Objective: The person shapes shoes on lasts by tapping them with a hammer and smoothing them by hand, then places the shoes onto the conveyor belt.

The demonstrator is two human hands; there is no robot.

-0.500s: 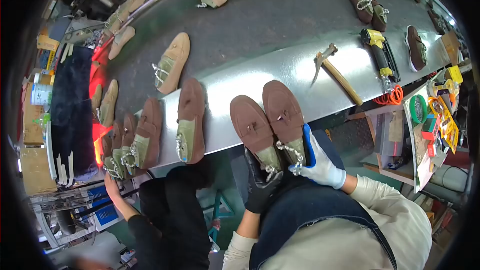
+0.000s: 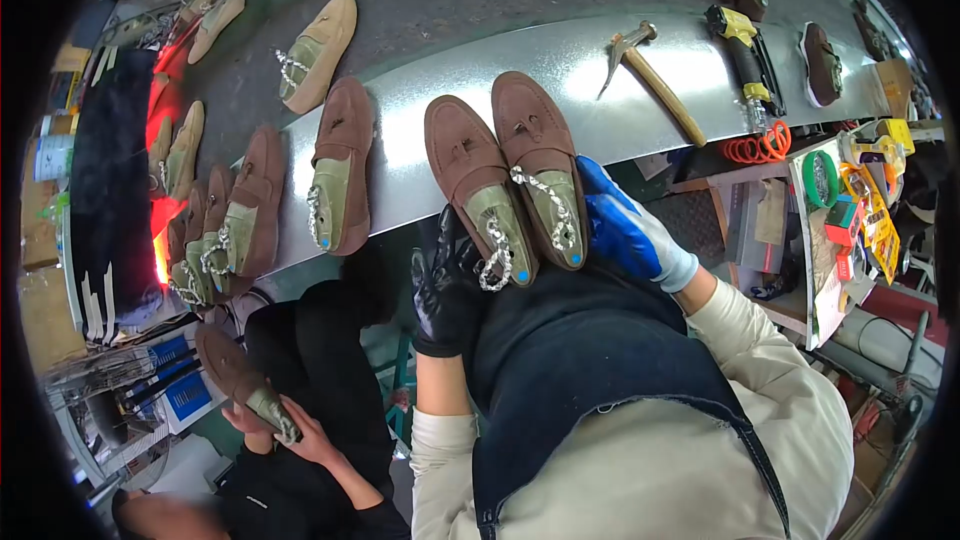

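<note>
Two brown loafers with green linings and twisted cords lie side by side at the bench's near edge, toes pointing away. My left hand, in a black glove, is beside the heel of the left loafer, its fingers apart and holding nothing. On the other side, my right hand in a white and blue glove rests against the outer side of the right loafer, fingers stretched out and not wrapped round it. Blue dots show at both heels.
A hammer and a yellow-black air tool with an orange coiled hose lie on the right. More brown shoes and a tan shoe stand left. A co-worker at lower left holds a brown shoe.
Both my hands have loosened from the loafers, which now rest on the bench edge. The co-worker has taken a brown shoe in both hands. The whole view has shifted.
</note>
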